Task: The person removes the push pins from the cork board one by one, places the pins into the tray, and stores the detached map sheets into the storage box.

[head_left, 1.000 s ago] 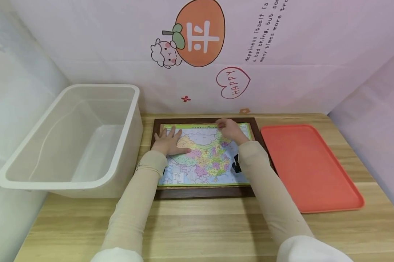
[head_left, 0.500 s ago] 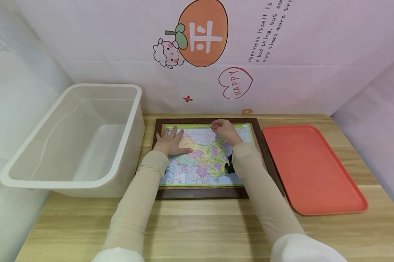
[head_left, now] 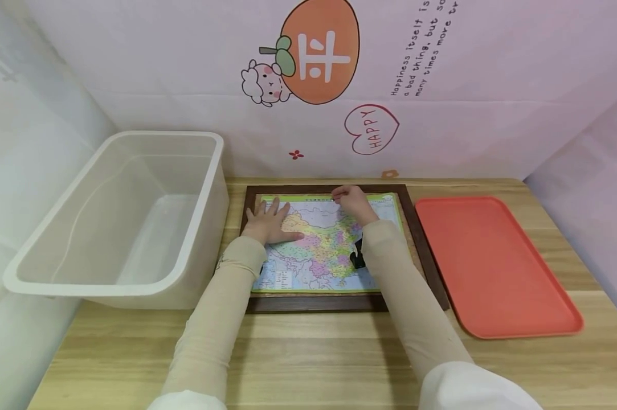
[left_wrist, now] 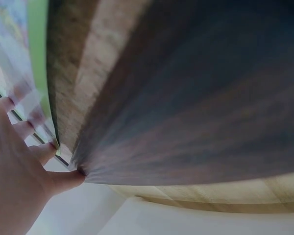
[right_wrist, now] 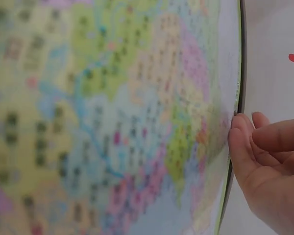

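A colourful laminated map [head_left: 308, 250] with a green border lies on a cork-like board [head_left: 409, 239] inside a dark brown frame [head_left: 313, 304]. My left hand [head_left: 268, 225] is spread on the map's left side, palm down. In the left wrist view, the thumb of the left hand [left_wrist: 19, 171] reaches over the brown frame. My right hand [head_left: 355, 204] is at the map's top edge with curled fingers. In the right wrist view, the right hand [right_wrist: 272, 161] has its fingertips right at that edge; nothing shows between them.
A deep white plastic bin [head_left: 200, 210] stands left of the frame. A red tray [head_left: 493, 262] lies on the wooden table [head_left: 308, 353] to the right. Behind the table rises a pale printed cloth backdrop [head_left: 457, 136].
My right hand has slid left along the map's top edge, then stayed nearly still over the last half second. My left hand keeps its place on the map.
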Tool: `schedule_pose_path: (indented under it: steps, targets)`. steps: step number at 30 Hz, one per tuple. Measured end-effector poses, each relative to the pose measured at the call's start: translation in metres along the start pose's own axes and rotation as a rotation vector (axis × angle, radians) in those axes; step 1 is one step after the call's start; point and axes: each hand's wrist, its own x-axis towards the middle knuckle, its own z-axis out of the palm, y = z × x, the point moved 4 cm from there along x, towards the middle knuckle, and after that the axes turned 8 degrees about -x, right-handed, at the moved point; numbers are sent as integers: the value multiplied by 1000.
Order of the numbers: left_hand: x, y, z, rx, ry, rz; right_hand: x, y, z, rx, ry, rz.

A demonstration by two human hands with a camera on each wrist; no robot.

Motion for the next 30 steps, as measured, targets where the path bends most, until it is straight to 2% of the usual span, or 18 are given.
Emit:
schedule_pose_path:
  steps: [13,18,26,30]
  targets:
    - [0,0,0,6,14,0,7,3,-3,117,-51,-8]
    - [1,-1,0,5,12,-3,8,1,-4,150,-65,19]
    - [1,-1,2,5,4,-13,8,-7,-7,62,-78,64]
    - [0,0,1,5,9,-10,8,-10,-9,63,-104,68]
